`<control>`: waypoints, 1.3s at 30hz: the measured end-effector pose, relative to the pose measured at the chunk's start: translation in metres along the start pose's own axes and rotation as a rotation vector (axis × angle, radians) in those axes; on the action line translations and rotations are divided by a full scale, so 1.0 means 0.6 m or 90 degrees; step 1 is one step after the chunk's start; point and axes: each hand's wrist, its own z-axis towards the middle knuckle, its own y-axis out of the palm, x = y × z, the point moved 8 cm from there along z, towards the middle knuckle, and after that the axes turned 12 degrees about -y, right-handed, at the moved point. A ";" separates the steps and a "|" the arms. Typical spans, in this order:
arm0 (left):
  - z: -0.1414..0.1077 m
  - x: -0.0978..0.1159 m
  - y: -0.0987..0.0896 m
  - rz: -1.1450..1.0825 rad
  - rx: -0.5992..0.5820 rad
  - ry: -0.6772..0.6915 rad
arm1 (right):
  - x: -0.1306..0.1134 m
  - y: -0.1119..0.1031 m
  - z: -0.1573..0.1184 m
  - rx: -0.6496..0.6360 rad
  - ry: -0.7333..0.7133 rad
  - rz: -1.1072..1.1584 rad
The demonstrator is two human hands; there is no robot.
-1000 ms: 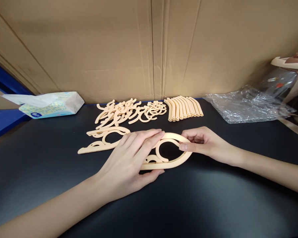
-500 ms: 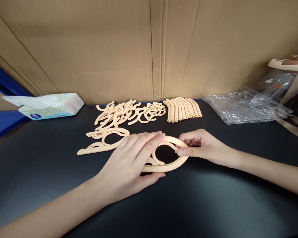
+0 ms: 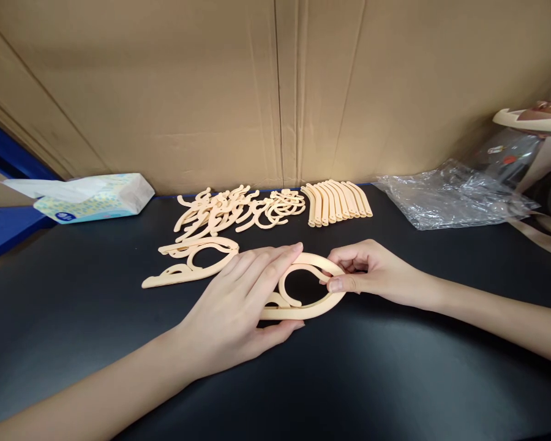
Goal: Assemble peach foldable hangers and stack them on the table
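Both hands grip a beige plastic folding hanger (image 3: 319, 309), folded with its hook curled inside the arms. My left hand (image 3: 239, 300) wraps over the hanger's left part, fingers on top and thumb along the near edge; it hides that end. At the right end, my right hand (image 3: 365, 269) pinches the joint between thumb and fingers. Another folded hanger (image 3: 177, 280) lies on the black table just beyond my left hand. Behind it is a loose pile of beige hooks (image 3: 215, 211), beside a neat row of curved hanger arms (image 3: 337, 202).
A tissue pack (image 3: 96, 196) lies at the back left of the black table (image 3: 330, 386). Crumpled clear plastic bags (image 3: 454, 196) lie at the back right, near a bag with straps (image 3: 544, 165). A cardboard wall (image 3: 188, 92) stands behind everything.
Almost nothing differs. The right hand and the hanger end it pinches have shifted very slightly left, and the whole view has moved a touch.
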 end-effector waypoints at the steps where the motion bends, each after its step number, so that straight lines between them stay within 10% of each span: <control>1: 0.000 0.000 0.000 0.000 -0.001 -0.001 | -0.001 0.000 0.001 -0.001 -0.001 0.001; 16: 0.015 -0.015 -0.015 0.001 -0.004 -0.079 | -0.013 -0.029 -0.008 0.143 -0.063 -0.028; 30: -0.017 -0.203 -0.103 0.046 -0.080 -0.281 | -0.005 -0.027 -0.007 0.105 -0.018 -0.095; 39: -0.031 -0.225 -0.083 0.087 -0.191 -0.193 | -0.001 -0.017 -0.003 0.039 0.027 -0.184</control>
